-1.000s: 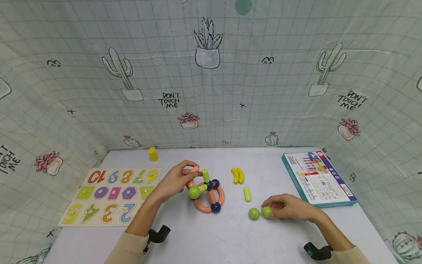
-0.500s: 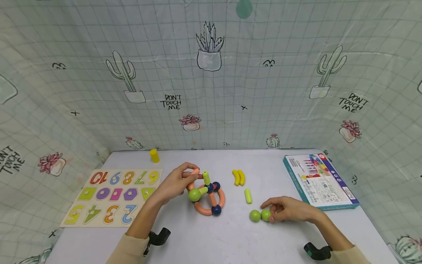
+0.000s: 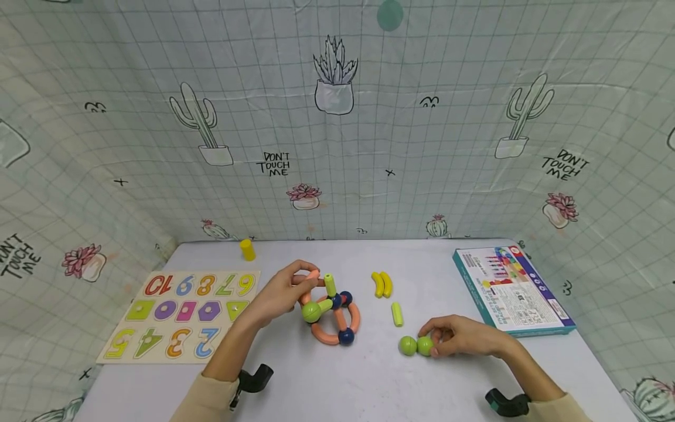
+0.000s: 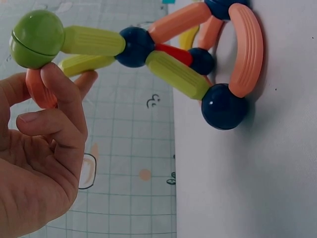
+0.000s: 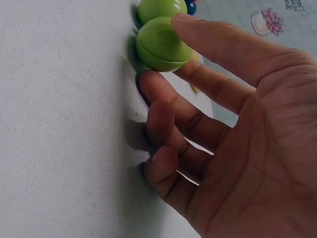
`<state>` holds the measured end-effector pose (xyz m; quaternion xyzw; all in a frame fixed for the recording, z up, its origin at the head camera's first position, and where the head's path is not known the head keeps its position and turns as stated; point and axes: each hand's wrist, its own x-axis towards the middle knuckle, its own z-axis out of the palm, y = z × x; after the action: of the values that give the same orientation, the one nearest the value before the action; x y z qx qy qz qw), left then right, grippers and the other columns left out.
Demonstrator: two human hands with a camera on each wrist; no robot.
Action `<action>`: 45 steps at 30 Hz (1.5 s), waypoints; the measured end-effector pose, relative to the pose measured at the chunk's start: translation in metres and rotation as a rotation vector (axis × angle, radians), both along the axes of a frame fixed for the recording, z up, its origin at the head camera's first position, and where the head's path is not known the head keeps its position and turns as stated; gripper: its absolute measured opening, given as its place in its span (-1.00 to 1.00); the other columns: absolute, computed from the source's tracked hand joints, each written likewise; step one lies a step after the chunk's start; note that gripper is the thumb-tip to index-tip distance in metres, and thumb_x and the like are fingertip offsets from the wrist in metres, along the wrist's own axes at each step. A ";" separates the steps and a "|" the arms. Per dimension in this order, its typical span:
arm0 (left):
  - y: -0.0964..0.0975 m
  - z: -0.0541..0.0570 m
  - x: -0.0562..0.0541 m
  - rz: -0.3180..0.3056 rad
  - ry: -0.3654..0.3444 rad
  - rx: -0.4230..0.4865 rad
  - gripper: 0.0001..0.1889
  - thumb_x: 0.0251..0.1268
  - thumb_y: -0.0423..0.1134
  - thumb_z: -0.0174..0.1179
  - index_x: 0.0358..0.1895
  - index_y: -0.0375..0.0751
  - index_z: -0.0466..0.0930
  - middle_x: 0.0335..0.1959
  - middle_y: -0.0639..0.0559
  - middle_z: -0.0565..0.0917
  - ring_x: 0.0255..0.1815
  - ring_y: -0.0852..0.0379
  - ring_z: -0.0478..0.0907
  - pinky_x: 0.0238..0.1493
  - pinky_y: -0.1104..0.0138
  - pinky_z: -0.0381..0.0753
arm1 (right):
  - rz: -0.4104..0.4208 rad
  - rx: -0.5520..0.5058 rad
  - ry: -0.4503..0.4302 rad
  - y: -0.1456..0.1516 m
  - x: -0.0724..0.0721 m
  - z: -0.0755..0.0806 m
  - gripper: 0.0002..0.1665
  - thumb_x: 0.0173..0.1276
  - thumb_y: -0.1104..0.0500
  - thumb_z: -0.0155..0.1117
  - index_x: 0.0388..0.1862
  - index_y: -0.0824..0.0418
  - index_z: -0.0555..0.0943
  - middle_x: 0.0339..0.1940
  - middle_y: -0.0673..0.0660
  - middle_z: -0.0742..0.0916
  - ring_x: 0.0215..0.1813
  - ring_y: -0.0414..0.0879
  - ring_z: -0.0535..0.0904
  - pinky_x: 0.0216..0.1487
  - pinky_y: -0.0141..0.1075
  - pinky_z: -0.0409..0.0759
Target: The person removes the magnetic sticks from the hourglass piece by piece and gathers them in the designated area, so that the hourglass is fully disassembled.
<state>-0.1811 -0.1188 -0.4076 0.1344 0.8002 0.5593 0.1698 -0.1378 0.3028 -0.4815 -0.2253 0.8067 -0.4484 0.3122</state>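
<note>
My left hand [image 3: 282,290] pinches an orange curved stick [image 4: 40,89] under a green ball [image 4: 37,39] on a magnetic ball-and-stick build. Navy balls [image 4: 224,106], light green sticks [image 4: 94,40] and orange curved sticks [image 3: 325,334] make up the rest of it, its base on the table. My right hand [image 3: 466,335] holds a loose green ball [image 5: 163,44] between thumb and index finger, low at the tabletop, while the other fingers curl loosely below. A second green ball [image 3: 408,345] sits right against its left side.
Behind the balls lie a short green stick [image 3: 397,314] and two yellow curved sticks [image 3: 382,284]. A yellow cylinder [image 3: 247,249] stands at the back left. A number puzzle board [image 3: 179,313] lies at left, a flat box [image 3: 511,290] at right.
My right hand has shifted its green ball slightly left, closing the small gap to the other ball. The left hand keeps its hold on the build. The head view has tilted slightly.
</note>
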 end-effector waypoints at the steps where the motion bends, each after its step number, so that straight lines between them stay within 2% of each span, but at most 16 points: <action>1: 0.000 0.000 0.000 0.001 -0.001 0.000 -0.70 0.57 -0.07 0.08 0.23 -0.05 0.46 -0.10 -0.02 0.76 -0.64 0.14 0.29 -0.62 0.41 0.18 | 0.001 -0.001 -0.004 0.000 0.000 0.000 -0.60 0.39 0.15 0.35 0.16 0.24 0.61 -0.26 0.10 0.63 -0.31 -0.20 0.49 -0.28 -0.39 0.46; 9: 0.000 0.000 0.000 0.001 0.004 -0.006 -0.69 0.57 -0.09 0.09 0.23 -0.06 0.45 -0.05 -0.01 0.76 -0.63 0.14 0.30 -0.63 0.41 0.18 | -0.023 0.019 -0.044 0.003 -0.002 -0.003 -0.47 0.41 0.10 0.34 0.30 0.24 0.53 -0.25 0.11 0.68 -0.32 -0.22 0.52 -0.27 -0.38 0.47; 22: 0.000 -0.001 -0.001 -0.002 -0.003 -0.007 -0.70 0.56 -0.13 0.10 0.23 -0.07 0.46 -0.02 -0.02 0.75 -0.64 0.16 0.30 -0.65 0.41 0.14 | -0.018 0.042 -0.076 0.006 -0.004 -0.002 -0.51 0.43 0.07 0.31 0.28 0.20 0.55 -0.23 0.14 0.66 -0.35 -0.22 0.47 -0.37 -0.40 0.40; 25: 0.000 -0.002 -0.002 -0.006 0.000 -0.004 -0.69 0.56 -0.12 0.11 0.24 -0.09 0.46 0.00 -0.04 0.75 -0.64 0.17 0.28 -0.65 0.40 0.13 | -0.030 0.092 -0.074 0.009 -0.011 0.004 -0.59 0.49 0.02 0.24 0.22 0.14 0.60 -0.29 0.15 0.65 -0.39 -0.15 0.46 -0.45 -0.40 0.36; 28: 0.000 -0.002 -0.003 -0.004 0.004 -0.004 -0.69 0.56 -0.11 0.10 0.24 -0.08 0.46 0.02 -0.05 0.74 -0.64 0.16 0.29 -0.64 0.40 0.15 | -0.061 0.132 -0.024 0.007 -0.025 0.017 -0.63 0.54 -0.02 0.17 0.15 0.13 0.63 -0.31 0.18 0.64 -0.37 -0.01 0.50 -0.48 -0.38 0.35; 30: 0.000 -0.001 -0.003 -0.002 0.004 -0.007 -0.68 0.56 -0.09 0.10 0.24 -0.07 0.46 0.03 -0.05 0.74 -0.65 0.17 0.28 -0.65 0.40 0.15 | -0.098 0.119 0.027 -0.005 -0.035 0.028 -0.61 0.55 -0.03 0.15 0.14 0.18 0.62 -0.24 0.24 0.65 -0.28 0.09 0.54 -0.44 -0.34 0.41; 33: -0.001 -0.001 -0.002 0.006 -0.002 -0.024 -0.68 0.56 -0.08 0.10 0.25 -0.04 0.46 0.04 -0.03 0.74 -0.67 0.16 0.26 -0.66 0.41 0.16 | -0.138 0.052 0.082 -0.039 -0.047 0.043 -0.58 0.55 -0.05 0.16 0.17 0.21 0.59 -0.10 0.28 0.68 -0.11 0.21 0.58 -0.28 -0.24 0.55; 38: -0.001 -0.001 -0.002 0.012 0.015 -0.061 -0.67 0.56 -0.04 0.09 0.25 0.00 0.46 0.02 0.04 0.74 -0.71 0.14 0.27 -0.70 0.40 0.20 | -0.101 -0.081 0.111 -0.109 -0.059 0.057 -0.61 0.53 0.00 0.20 0.23 0.11 0.57 0.02 0.18 0.71 0.06 0.28 0.60 -0.01 0.06 0.64; 41: 0.000 -0.001 -0.002 0.008 0.031 -0.076 -0.69 0.57 -0.01 0.08 0.23 0.02 0.47 0.01 0.06 0.75 -0.73 0.14 0.33 -0.72 0.40 0.20 | -0.065 -0.112 0.176 -0.140 -0.064 0.058 -0.61 0.52 0.07 0.20 0.26 0.08 0.56 0.02 0.11 0.71 0.07 0.19 0.64 0.02 0.08 0.64; 45: 0.000 0.002 -0.002 -0.007 0.029 -0.071 -0.69 0.59 0.00 0.04 0.22 0.00 0.45 -0.07 0.04 0.76 -0.69 0.09 0.48 -0.74 0.38 0.30 | -0.060 -0.106 0.285 -0.167 -0.069 0.058 -0.57 0.45 0.08 0.30 0.27 0.06 0.57 -0.02 0.02 0.73 0.03 -0.04 0.67 0.01 -0.12 0.66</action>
<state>-0.1829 -0.1191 -0.4056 0.1395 0.8213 0.5281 0.1648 -0.2065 0.1358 -0.4232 -0.2785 0.8245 -0.4628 0.1685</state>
